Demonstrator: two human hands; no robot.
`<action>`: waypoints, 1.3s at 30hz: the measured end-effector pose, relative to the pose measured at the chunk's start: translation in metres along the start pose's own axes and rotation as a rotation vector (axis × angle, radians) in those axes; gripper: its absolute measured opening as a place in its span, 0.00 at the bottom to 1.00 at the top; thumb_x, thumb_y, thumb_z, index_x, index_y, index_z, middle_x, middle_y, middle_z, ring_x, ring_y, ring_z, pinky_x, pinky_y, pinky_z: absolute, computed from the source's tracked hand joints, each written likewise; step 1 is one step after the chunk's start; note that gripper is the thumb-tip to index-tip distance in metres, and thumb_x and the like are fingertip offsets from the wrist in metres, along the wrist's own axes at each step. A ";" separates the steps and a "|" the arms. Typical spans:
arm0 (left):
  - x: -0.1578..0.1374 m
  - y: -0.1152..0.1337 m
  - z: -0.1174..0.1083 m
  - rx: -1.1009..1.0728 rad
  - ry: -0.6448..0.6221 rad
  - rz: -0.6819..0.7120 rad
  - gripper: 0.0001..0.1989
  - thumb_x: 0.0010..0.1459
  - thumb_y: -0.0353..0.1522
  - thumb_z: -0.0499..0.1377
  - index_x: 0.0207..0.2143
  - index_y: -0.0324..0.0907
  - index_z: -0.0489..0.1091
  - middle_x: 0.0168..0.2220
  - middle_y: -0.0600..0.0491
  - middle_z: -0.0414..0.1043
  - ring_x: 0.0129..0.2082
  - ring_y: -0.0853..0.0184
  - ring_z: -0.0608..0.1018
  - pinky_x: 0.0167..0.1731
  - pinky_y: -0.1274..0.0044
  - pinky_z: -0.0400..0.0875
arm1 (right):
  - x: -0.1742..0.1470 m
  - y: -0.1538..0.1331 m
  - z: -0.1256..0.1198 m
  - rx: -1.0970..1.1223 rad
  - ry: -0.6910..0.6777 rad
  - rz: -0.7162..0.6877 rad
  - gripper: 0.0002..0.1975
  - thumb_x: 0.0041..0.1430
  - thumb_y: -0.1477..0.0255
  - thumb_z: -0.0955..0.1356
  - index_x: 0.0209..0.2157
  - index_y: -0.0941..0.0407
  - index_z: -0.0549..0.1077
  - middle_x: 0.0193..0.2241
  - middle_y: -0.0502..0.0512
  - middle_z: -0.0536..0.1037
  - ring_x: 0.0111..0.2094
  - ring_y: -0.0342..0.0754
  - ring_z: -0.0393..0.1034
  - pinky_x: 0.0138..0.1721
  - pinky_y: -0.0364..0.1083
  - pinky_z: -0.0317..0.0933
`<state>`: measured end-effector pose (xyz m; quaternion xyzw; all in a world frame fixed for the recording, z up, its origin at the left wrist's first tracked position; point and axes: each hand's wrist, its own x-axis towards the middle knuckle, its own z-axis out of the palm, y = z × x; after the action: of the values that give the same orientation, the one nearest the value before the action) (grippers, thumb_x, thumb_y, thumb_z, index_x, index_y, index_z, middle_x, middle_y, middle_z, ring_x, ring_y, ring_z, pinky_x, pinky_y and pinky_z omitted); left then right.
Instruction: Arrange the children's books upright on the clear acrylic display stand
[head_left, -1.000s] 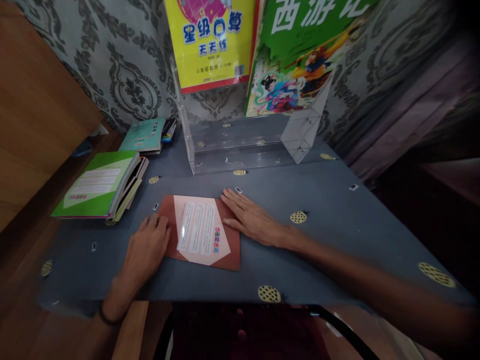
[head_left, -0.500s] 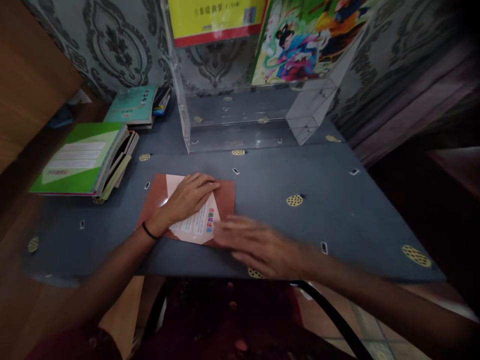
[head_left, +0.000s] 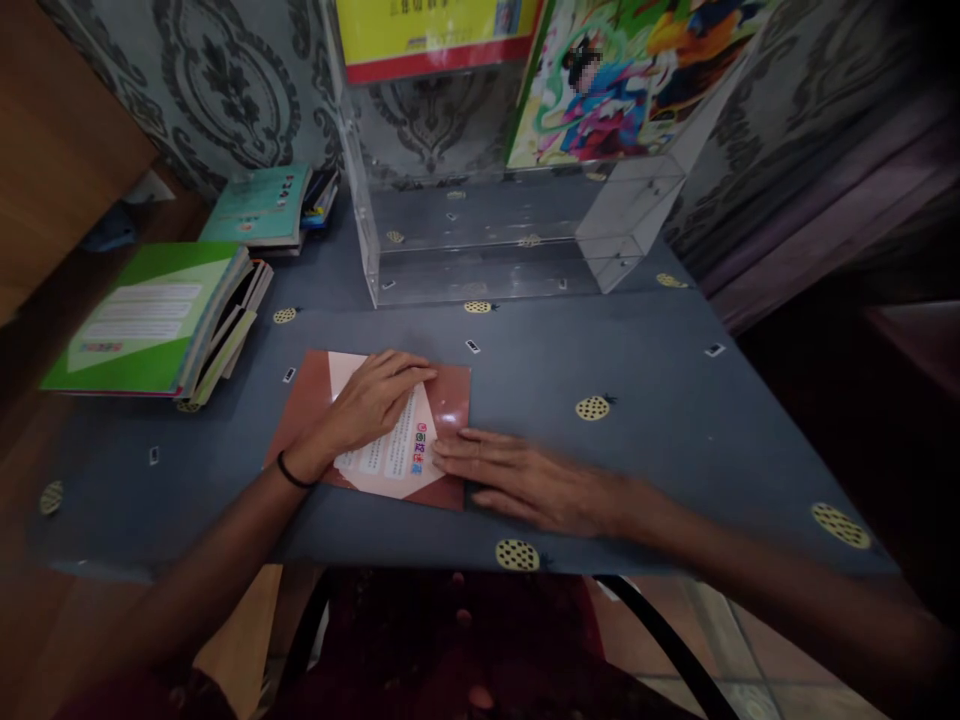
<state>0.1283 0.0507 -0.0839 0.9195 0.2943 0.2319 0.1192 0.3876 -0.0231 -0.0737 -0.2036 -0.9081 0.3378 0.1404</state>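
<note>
A brown book [head_left: 450, 400] with a pale panel and colourful lettering lies flat near the table's front edge. My left hand [head_left: 375, 400] rests on its upper middle, fingers stretched out and covering part of the panel. From the right, my right hand [head_left: 525, 480] reaches over the book's right edge, its fingertips on the cover near the lettering. Its fingers are extended and it grips nothing. A dark band circles my left wrist.
On the left stand a stack of books with a green cover [head_left: 150, 320] and a teal book [head_left: 259, 205] behind it. A clear acrylic rack [head_left: 480, 270] at the back holds a yellow-and-red book [head_left: 435, 45] and a picture book [head_left: 622, 90]. Patterned grey-blue cloth [head_left: 675, 420] covers the table.
My right hand, blurred before, has moved slightly up and now lies sharper across the book's right edge. My left hand stays in place on the cover.
</note>
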 end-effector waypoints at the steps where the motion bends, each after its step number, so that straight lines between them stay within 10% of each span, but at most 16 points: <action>1: 0.000 -0.001 0.000 -0.021 0.005 -0.008 0.17 0.70 0.27 0.46 0.54 0.40 0.69 0.51 0.45 0.75 0.48 0.61 0.74 0.46 0.66 0.70 | 0.002 0.009 -0.003 -0.019 0.028 0.015 0.26 0.75 0.66 0.57 0.71 0.51 0.51 0.68 0.53 0.60 0.70 0.45 0.49 0.71 0.54 0.45; 9: 0.002 0.005 -0.002 0.055 -0.054 -0.088 0.18 0.71 0.32 0.45 0.56 0.39 0.68 0.54 0.43 0.74 0.54 0.58 0.75 0.53 0.62 0.69 | 0.017 0.069 -0.016 -0.266 0.216 0.152 0.28 0.73 0.62 0.59 0.70 0.51 0.53 0.70 0.57 0.55 0.70 0.53 0.49 0.69 0.61 0.49; 18: 0.002 0.069 0.031 0.172 -0.250 -0.145 0.42 0.68 0.52 0.45 0.70 0.28 0.43 0.72 0.33 0.45 0.73 0.55 0.45 0.69 0.62 0.50 | 0.017 0.072 -0.012 -0.415 0.228 0.070 0.31 0.72 0.61 0.61 0.70 0.57 0.52 0.67 0.63 0.61 0.69 0.54 0.52 0.68 0.63 0.50; 30: -0.080 -0.008 -0.020 0.310 -0.129 -0.523 0.41 0.68 0.51 0.43 0.71 0.31 0.42 0.71 0.31 0.46 0.72 0.50 0.48 0.68 0.56 0.49 | 0.017 0.071 -0.015 -0.365 0.226 0.098 0.31 0.72 0.61 0.62 0.71 0.50 0.49 0.68 0.55 0.58 0.69 0.53 0.51 0.70 0.62 0.46; 39: -0.085 0.016 -0.033 0.270 -0.176 -0.377 0.35 0.64 0.50 0.55 0.66 0.40 0.59 0.69 0.36 0.56 0.70 0.50 0.57 0.67 0.51 0.49 | 0.018 0.072 -0.014 -0.366 0.222 0.105 0.30 0.72 0.59 0.61 0.70 0.54 0.54 0.67 0.60 0.61 0.69 0.54 0.51 0.70 0.62 0.47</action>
<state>0.0588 -0.0098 -0.0804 0.8726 0.4772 0.0833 0.0617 0.3970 0.0431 -0.1093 -0.3086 -0.9215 0.1496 0.1824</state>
